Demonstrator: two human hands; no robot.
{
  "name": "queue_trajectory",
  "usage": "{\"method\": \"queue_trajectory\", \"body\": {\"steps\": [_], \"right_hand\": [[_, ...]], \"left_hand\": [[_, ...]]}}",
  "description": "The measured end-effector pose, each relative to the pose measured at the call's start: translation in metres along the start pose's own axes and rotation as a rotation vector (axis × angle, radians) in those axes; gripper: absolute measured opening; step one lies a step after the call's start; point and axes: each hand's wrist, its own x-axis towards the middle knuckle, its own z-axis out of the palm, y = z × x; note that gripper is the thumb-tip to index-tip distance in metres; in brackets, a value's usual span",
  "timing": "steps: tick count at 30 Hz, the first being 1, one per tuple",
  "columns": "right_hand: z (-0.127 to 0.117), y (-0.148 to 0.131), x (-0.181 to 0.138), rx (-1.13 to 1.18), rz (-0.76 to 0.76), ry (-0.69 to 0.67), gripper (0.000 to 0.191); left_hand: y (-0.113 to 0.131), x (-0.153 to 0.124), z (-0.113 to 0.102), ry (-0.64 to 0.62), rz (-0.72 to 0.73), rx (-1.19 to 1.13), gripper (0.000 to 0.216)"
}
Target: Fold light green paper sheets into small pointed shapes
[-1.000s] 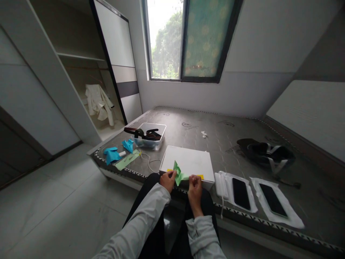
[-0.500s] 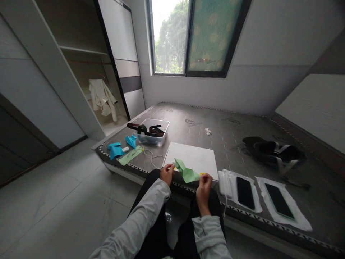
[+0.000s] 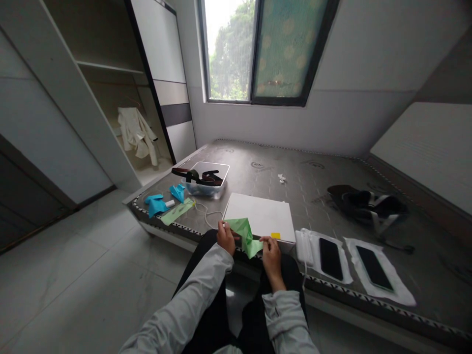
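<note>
A folded piece of green paper hangs between my two hands at the near edge of a white box. My left hand pinches its left corner, fingers closed. On the right side my right hand grips the paper's lower edge, also closed. Both hands sit just above my lap, in front of the grey mattress. A small yellow tab lies on the box near my right hand.
Blue folded papers and a green sheet lie at the mattress's left corner beside a clear tub holding a dark strap. Two phones on white pads and a white charger lie right. A black headset sits further back.
The green paper has been turned and lowered, so it now droops between my hands. My right hand moved left and closer to my left hand. The view shifted slightly.
</note>
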Motion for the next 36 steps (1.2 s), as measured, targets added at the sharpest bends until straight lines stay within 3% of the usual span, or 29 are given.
{"method": "queue_trajectory", "body": {"steps": [8, 18, 24, 29, 32, 36], "right_hand": [[0.002, -0.027, -0.012, -0.103, -0.152, -0.060, 0.022], [0.005, -0.014, -0.008, -0.137, -0.051, -0.152, 0.033], [0.003, -0.021, -0.008, -0.148, -0.102, -0.232, 0.020], [0.004, -0.024, -0.010, -0.152, -0.104, -0.247, 0.032], [0.005, -0.026, -0.012, -0.134, -0.113, -0.308, 0.023], [0.004, -0.025, -0.013, -0.138, -0.104, -0.289, 0.027]], "left_hand": [[-0.003, -0.015, 0.009, -0.112, 0.036, -0.009, 0.034], [-0.010, -0.011, 0.012, -0.119, 0.053, -0.181, 0.036], [-0.006, -0.013, 0.010, -0.118, 0.052, -0.139, 0.031], [-0.005, -0.012, 0.007, -0.114, 0.052, -0.089, 0.035], [-0.009, -0.008, 0.007, -0.116, 0.043, -0.096, 0.040], [-0.016, -0.004, 0.010, -0.200, 0.000, -0.150, 0.048]]}}
